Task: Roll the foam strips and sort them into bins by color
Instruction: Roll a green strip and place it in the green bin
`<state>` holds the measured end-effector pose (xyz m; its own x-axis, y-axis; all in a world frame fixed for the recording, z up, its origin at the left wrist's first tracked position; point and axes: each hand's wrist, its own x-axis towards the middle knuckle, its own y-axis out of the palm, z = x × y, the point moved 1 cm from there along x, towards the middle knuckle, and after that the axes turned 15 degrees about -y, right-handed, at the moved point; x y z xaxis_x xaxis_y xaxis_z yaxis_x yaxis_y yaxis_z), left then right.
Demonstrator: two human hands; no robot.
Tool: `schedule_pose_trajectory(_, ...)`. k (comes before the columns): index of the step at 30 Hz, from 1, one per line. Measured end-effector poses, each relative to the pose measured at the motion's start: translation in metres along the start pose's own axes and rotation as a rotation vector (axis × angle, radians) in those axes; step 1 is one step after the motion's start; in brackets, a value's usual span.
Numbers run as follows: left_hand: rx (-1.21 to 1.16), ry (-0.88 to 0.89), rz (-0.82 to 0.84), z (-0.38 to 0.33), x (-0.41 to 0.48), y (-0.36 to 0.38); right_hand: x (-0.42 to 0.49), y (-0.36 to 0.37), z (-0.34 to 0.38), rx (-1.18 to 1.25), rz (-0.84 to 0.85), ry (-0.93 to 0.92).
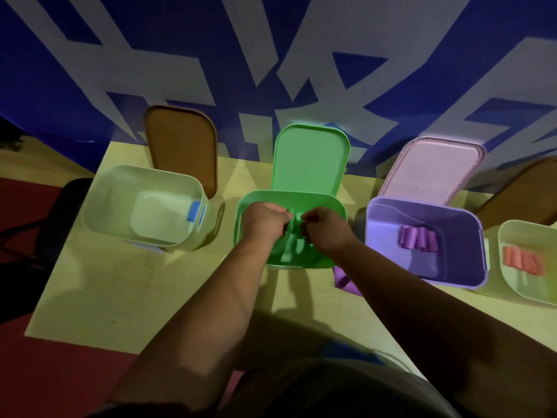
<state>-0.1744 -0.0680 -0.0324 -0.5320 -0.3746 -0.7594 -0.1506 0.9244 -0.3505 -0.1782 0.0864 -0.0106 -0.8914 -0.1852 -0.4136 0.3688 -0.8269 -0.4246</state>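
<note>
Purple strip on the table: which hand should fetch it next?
Right, probably. Both hands pinch the green strip, but the purple strip lies just beside the right forearm, nearer the right hand than the left hand.

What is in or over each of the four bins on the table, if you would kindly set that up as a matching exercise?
Bins: 1 far-left pale bin; 2 green bin; 3 purple bin; 4 far-right pale bin.
In or over it: A orange rolls; B blue piece; C green strip held by left hand and right hand; D purple rolls.
Pairs: 1-B; 2-C; 3-D; 4-A.
</note>
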Motion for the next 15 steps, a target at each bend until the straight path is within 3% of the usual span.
schedule_pose_trajectory(7,0.25,-0.016,-0.099,-0.002,0.044,0.021,0.022,0.007,-0.004,-0.209,0.037,0.07)
schedule_pose_trajectory(15,0.321,-0.102,-0.13,0.003,0.066,0.032,0.033,0.008,-0.008,-0.177,-0.03,0.133)
